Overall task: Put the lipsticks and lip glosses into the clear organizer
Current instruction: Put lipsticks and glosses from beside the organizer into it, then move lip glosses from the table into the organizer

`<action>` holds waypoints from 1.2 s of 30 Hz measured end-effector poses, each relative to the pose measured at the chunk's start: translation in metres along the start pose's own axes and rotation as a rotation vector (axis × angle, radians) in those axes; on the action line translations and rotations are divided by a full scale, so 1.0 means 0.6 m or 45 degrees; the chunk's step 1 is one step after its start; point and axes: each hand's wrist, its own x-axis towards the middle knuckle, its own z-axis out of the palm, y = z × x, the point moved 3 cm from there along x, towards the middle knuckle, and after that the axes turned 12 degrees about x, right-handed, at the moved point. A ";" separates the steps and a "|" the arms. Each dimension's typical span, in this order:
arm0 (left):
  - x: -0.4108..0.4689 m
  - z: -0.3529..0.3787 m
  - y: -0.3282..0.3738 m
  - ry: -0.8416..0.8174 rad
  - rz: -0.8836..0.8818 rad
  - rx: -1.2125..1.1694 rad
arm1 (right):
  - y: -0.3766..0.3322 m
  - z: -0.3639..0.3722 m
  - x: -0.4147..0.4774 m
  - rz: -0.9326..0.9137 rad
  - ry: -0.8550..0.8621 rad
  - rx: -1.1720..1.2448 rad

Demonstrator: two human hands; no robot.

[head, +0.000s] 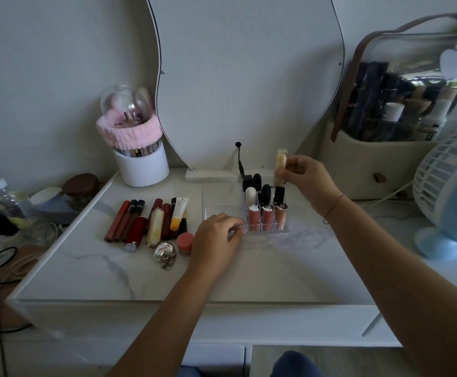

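The right hand (307, 178) pinches a pale gloss tube (281, 164) upright above the back right of the clear organizer (265, 213), ready to drop in. The left hand (217, 235) curls against the organizer's front left corner, steadying it. More lipsticks (145, 221) lie toward the table's (249, 273) left edge.

My view is dim and grey-blue, with soft, flat light and only faint shadows under my arms. The wide lens bows the table (249, 270) edges. The fan (450, 191) and bag (401, 110) at the right blur; glare streaks the bag's clear plastic.
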 end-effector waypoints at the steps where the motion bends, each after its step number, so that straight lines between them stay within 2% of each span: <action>1: 0.000 0.000 0.000 0.002 0.001 0.002 | 0.004 -0.001 0.000 0.017 0.001 0.018; 14: 0.001 0.001 0.000 -0.009 -0.004 -0.004 | 0.013 0.012 0.006 0.173 -0.099 0.148; 25: 0.001 0.005 -0.005 0.010 0.013 0.007 | 0.015 0.012 0.000 0.173 -0.140 0.175; 31: -0.002 -0.002 -0.002 0.078 0.048 0.008 | 0.024 0.011 -0.005 0.149 -0.039 0.180; 36: -0.011 -0.030 -0.001 0.196 0.081 -0.025 | 0.054 -0.011 -0.053 0.138 0.196 0.215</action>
